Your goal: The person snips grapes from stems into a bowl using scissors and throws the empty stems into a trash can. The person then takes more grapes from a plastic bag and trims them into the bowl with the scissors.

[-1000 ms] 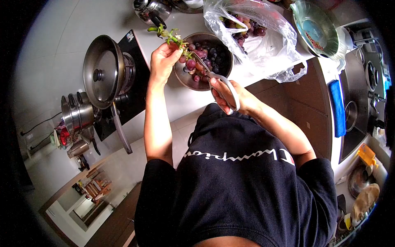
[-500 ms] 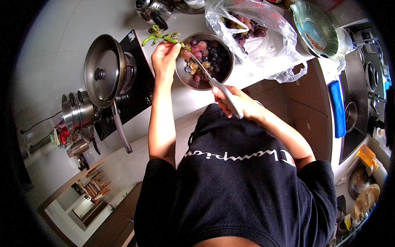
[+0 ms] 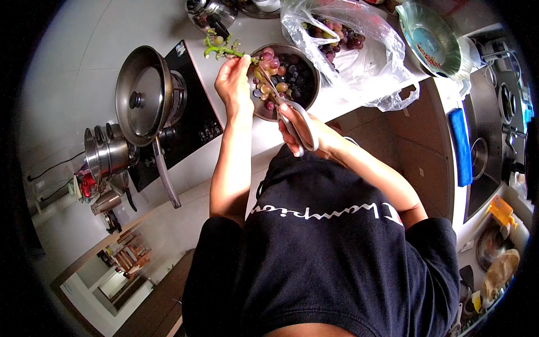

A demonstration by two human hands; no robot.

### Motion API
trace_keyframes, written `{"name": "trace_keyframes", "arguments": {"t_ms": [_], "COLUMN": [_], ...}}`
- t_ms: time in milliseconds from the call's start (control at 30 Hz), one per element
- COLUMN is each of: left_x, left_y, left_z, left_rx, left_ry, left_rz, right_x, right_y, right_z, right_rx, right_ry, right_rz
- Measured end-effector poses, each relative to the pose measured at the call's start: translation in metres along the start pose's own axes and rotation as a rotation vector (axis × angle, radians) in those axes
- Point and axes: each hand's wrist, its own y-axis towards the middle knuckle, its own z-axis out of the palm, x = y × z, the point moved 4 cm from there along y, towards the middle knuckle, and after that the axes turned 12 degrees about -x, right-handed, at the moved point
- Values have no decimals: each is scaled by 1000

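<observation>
Between the thumb and fingers of my left hand [image 3: 234,84] is a green grape stem [image 3: 223,51], its mostly bare end pointing left and grapes hanging at the other end. A steel bowl [image 3: 316,90] sits below, holding dark, red and yellowish grapes [image 3: 300,78]. My right hand [image 3: 303,129] grips grey-handled scissors [image 3: 307,126], handles spread apart. Their blades reach over the bowl among the grapes near the stem; whether they touch it, I cannot tell.
Right of the bowl lies a clear plastic bag [image 3: 370,73] with more grapes, then a green basin [image 3: 429,39]. At left a lidded pan [image 3: 143,95] stands on the black stove [image 3: 196,112]. A kettle [image 3: 210,16] is behind. A blue cloth [image 3: 460,149] hangs by the sink.
My left hand has shifted right with the stem. My right hand has moved a little left, and the scissor handles have spread from nearly together to apart.
</observation>
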Motion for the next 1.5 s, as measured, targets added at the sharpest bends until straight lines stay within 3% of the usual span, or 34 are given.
{"name": "trace_keyframes", "arguments": {"t_ms": [67, 567, 1500], "left_x": [-1, 14, -1], "left_y": [-6, -11, -14], "left_z": [0, -1, -9], "left_rx": [-55, -117, -77], "left_ry": [-15, -103, -184], "left_rz": [-138, -381, -384], "right_x": [-1, -3, 5], "right_y": [3, 6, 13], "right_z": [-1, -3, -17], "right_rx": [-32, -121, -105], "right_ry": [5, -116, -92], "right_rz": [-44, -75, -96]}}
